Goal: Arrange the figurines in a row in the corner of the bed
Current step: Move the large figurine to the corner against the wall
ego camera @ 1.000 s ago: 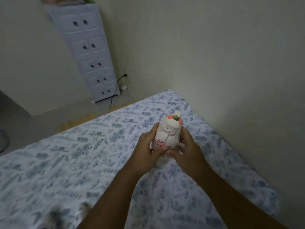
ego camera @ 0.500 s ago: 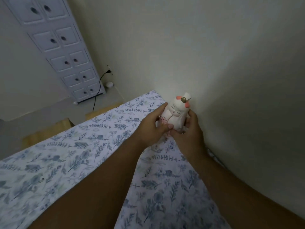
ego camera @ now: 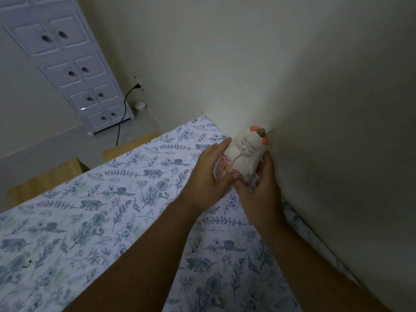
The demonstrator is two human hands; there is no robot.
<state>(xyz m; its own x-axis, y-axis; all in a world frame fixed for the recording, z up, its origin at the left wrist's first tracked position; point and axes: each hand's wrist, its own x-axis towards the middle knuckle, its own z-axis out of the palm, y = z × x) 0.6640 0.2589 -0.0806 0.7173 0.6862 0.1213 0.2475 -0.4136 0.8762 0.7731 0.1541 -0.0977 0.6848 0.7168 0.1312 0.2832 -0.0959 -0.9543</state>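
A white figurine with orange ears, a small gold horn and a pink flower on its front stands tilted against the wall, near the far right corner of the bed. My left hand wraps its left side. My right hand grips its right side and base, close to the wall. Its lower part is hidden behind my fingers. No other figurine is in view.
The cream wall runs along the bed's right edge. Beyond the bed stands a white chest of drawers, with a black cable plugged into a wall socket. A wooden bed frame shows at the far edge.
Both hands carried the figurine away from me and to the right, from above the middle of the bed up to the wall at the corner.
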